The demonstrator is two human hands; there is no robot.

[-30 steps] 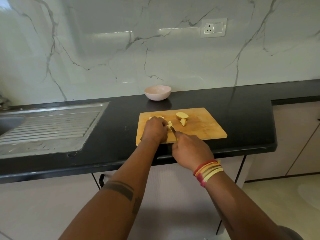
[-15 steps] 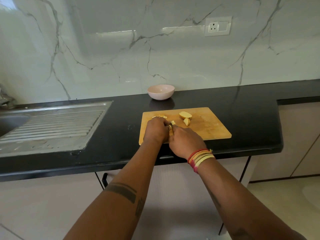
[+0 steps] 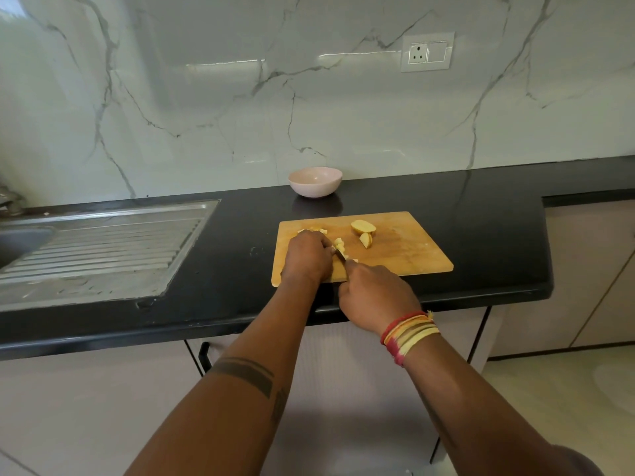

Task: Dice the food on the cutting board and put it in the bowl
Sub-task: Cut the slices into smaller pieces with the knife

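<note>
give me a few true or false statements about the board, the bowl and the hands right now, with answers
1. The pink bowl stands on the counter behind the cutting board. True.
2. The bowl already holds diced pieces. False: none show in it.
3. The right hand holds the knife. True.
4. The left hand rests on the sink drainboard. False: it is on the board, over the food being cut.
5. Two larger uncut pieces lie on the board, apart from the hands. True.
</note>
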